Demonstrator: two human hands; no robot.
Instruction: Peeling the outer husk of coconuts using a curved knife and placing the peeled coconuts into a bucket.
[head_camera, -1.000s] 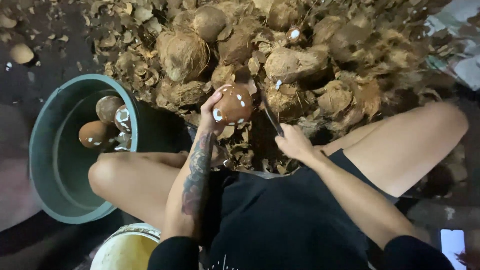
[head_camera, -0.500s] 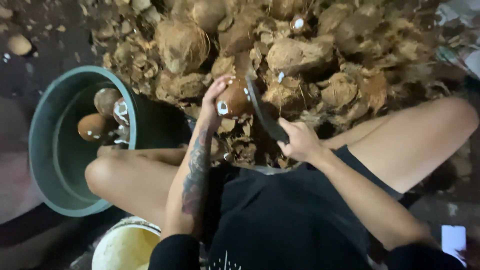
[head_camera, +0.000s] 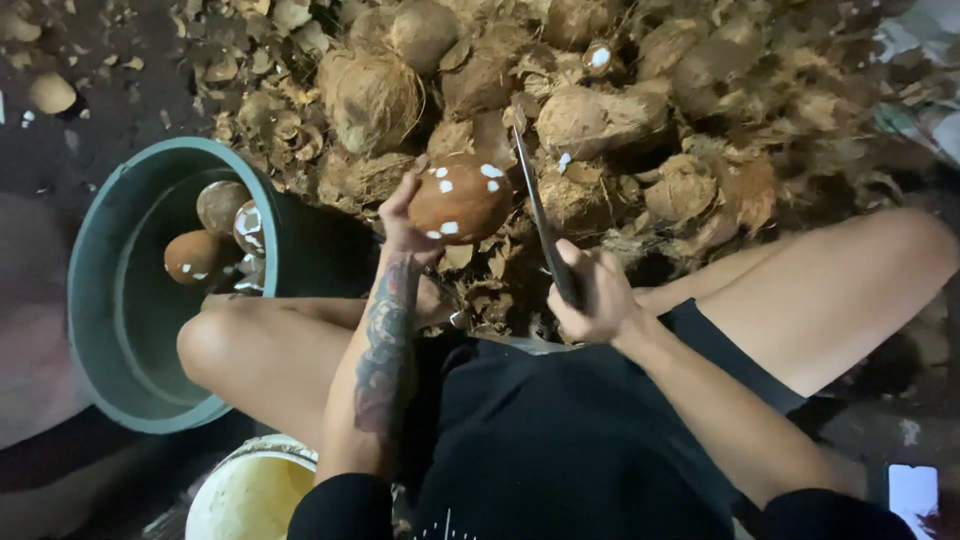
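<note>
Left hand (head_camera: 400, 225) closed round peeled brown coconut (head_camera: 460, 200), raised above husk pile (head_camera: 600, 110); right hand (head_camera: 590, 295) clenched on knife (head_camera: 540, 215), blade just right of coconut; green tub (head_camera: 100, 300) left, clear gap between knees

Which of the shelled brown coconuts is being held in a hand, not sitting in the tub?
The white-flecked coconut gripped by the left hand beside the knife; the others lie inside the green tub.
</note>
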